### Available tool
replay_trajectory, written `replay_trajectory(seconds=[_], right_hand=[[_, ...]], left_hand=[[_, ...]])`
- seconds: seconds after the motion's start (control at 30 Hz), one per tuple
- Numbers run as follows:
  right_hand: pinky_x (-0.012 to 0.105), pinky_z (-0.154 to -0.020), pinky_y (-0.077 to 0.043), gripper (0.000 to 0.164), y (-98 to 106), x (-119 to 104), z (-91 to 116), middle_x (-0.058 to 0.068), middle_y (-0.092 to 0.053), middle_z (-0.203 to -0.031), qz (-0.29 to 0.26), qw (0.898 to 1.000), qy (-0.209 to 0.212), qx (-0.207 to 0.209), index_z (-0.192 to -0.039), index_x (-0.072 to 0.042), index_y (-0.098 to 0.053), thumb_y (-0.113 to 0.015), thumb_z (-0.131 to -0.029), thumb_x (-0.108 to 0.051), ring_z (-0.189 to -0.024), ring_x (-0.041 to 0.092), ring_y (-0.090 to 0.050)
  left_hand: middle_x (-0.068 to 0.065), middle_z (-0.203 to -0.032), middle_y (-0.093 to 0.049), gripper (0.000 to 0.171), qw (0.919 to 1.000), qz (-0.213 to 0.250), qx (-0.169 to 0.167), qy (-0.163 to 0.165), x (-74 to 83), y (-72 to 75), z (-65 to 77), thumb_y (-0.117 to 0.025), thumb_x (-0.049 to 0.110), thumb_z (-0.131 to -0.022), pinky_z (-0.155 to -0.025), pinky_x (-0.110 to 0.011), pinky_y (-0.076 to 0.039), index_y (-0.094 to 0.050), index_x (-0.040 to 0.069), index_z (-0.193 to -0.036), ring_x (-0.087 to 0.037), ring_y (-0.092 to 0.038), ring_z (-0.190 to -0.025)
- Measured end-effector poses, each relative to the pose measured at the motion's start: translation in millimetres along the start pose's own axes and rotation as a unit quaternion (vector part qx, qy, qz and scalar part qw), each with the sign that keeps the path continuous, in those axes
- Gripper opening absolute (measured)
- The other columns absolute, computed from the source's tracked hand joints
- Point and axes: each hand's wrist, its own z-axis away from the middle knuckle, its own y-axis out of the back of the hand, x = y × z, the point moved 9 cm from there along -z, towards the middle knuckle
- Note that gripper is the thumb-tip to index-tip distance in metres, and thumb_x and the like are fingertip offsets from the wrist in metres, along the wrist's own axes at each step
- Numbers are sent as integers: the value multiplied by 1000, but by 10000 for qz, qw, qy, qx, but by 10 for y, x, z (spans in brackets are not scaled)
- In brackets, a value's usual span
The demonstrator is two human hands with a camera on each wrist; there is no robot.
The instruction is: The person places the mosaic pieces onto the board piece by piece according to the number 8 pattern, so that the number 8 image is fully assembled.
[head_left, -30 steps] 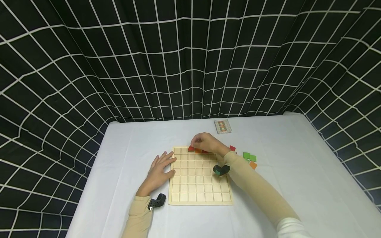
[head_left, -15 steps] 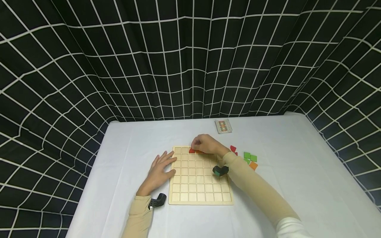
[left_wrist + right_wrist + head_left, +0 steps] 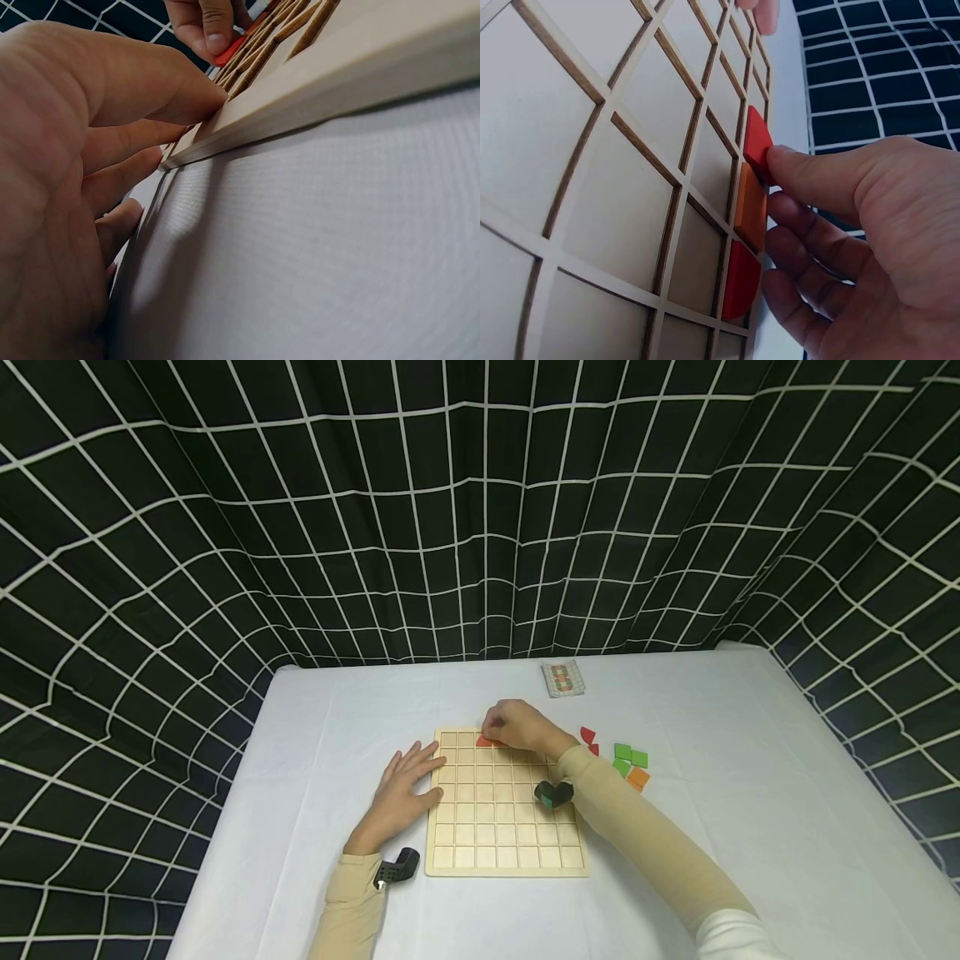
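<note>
A wooden grid board (image 3: 483, 814) lies on the table. In its far row sits a red quarter-round tile (image 3: 757, 142), and my right hand (image 3: 516, 723) pinches it by its edge, with the thumb on it in the right wrist view. Next to that tile in the same row are an orange tile (image 3: 749, 206) and another red tile (image 3: 740, 281) with a rounded corner. My left hand (image 3: 405, 789) rests at the board's left edge, fingers spread and fairly straight, with fingertips touching the rim. The right hand hides part of the far row in the head view.
Right of the board lie loose tiles: red ones (image 3: 587, 735), several green ones (image 3: 639, 758) and orange ones (image 3: 638, 778). A printed card or leaflet (image 3: 562, 678) lies near the table's far edge. Black curtains (image 3: 480, 510) with white grid lines surround the white table.
The red tile under my right fingers has sunk slightly and lies flatter in the far row. My right hand has shifted a little lower and toward me. The left hand stays in place.
</note>
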Motion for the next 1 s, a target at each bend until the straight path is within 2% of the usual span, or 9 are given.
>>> replay_trajectory(seconds=[0.2, 0.33, 0.6, 0.7, 1.0], right_hand=[[32, -85, -52, 10, 4, 12, -3, 1, -68, -94, 55, 9999, -59, 69, -90, -14, -76, -68, -96, -16, -88, 16, -56], [34, -89, -56, 11, 15, 52, 7, 2, -72, -101, -80, 9999, -126, 76, -99, -13, -75, -65, -97, -16, -92, 17, -60], [42, -100, -55, 23, 173, 210, 130, 7, -71, -112, -1087, 9935, -328, 120, -116, -10, -71, -60, -99, -22, -103, 22, -63], [43, -102, -54, 26, 263, 220, 179, 7, -71, -115, -1235, 9916, -330, 178, -119, -9, -70, -59, -100, -24, -106, 22, -64], [37, -88, -57, 28, 598, 122, 391, 10, -72, -116, -970, 9934, -79, 603, -120, -6, -70, -59, -101, -23, -100, 23, -63]], left_hand=[[-2, -164, -38, 52, 10000, -12, -10, -69, 12, 4, -12, -69, 16, -90, -132, -48, 4, -59, 10, -141, -27, -18, -159], [-1, -164, -38, 52, 10000, -20, -18, -72, 18, 8, -14, -69, 17, -90, -132, -47, 4, -59, 11, -141, -27, -18, -159], [-1, -164, -38, 52, 10000, -84, -29, -38, 7, 0, -5, -69, 18, -90, -132, -47, 4, -59, 11, -141, -26, -18, -159], [-1, -164, -38, 52, 9999, -92, -31, -38, 8, 4, 1, -69, 18, -90, -132, -47, 4, -59, 11, -141, -26, -18, -159], [-1, -164, -37, 52, 9999, -91, -42, -26, -2, -5, 3, -69, 18, -91, -132, -46, 4, -58, 10, -142, -25, -17, -159]])
